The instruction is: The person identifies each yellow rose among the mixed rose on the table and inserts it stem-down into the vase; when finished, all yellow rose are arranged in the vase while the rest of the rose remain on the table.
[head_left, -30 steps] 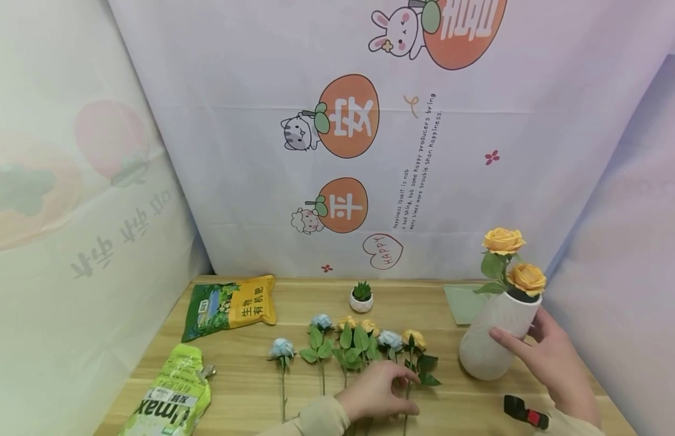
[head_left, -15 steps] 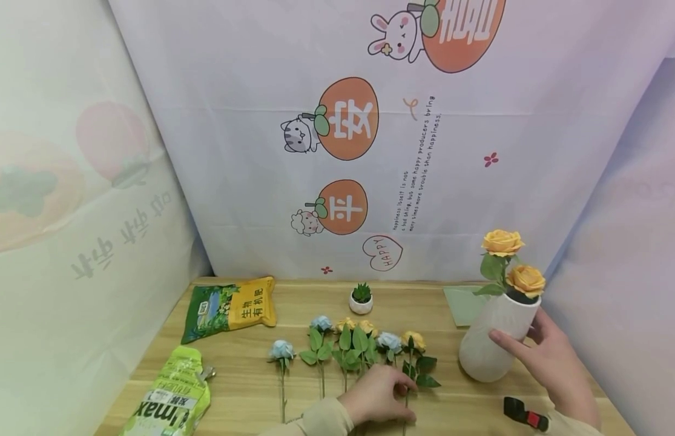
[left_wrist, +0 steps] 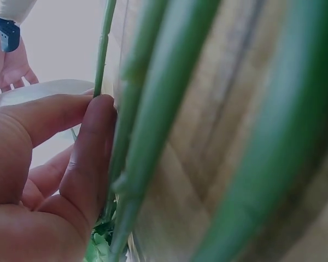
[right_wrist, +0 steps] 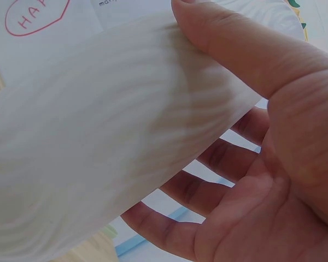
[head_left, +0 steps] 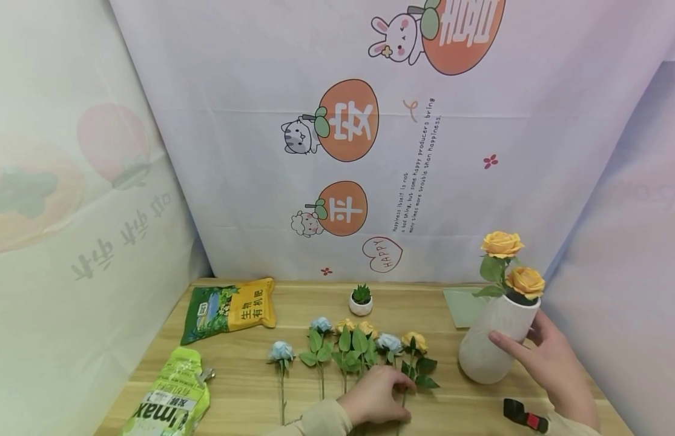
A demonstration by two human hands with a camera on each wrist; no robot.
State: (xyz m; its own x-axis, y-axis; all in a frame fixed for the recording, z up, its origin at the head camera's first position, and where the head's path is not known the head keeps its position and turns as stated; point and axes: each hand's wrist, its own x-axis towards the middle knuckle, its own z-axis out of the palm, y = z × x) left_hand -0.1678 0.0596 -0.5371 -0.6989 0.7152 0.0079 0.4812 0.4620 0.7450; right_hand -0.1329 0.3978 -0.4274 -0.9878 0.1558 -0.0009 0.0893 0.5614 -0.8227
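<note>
I work at a wooden table (head_left: 250, 387) enclosed by printed white cloth backdrops (head_left: 250, 181). My left hand (head_left: 373, 399) pinches the stem of the yellow rose (head_left: 414, 341), which lies flat, bloom pointing away from me. My right hand (head_left: 549, 358) grasps the white vase (head_left: 487, 345), upright and holding two orange roses (head_left: 514, 263).

Between the rose stems (head_left: 359, 354) at lower centre and the white vase (head_left: 492, 345) at lower right, you have bare wood. The black clip (head_left: 525, 413) blocks the lower right corner; the two bags (head_left: 228, 309) crowd the lower left.
</note>
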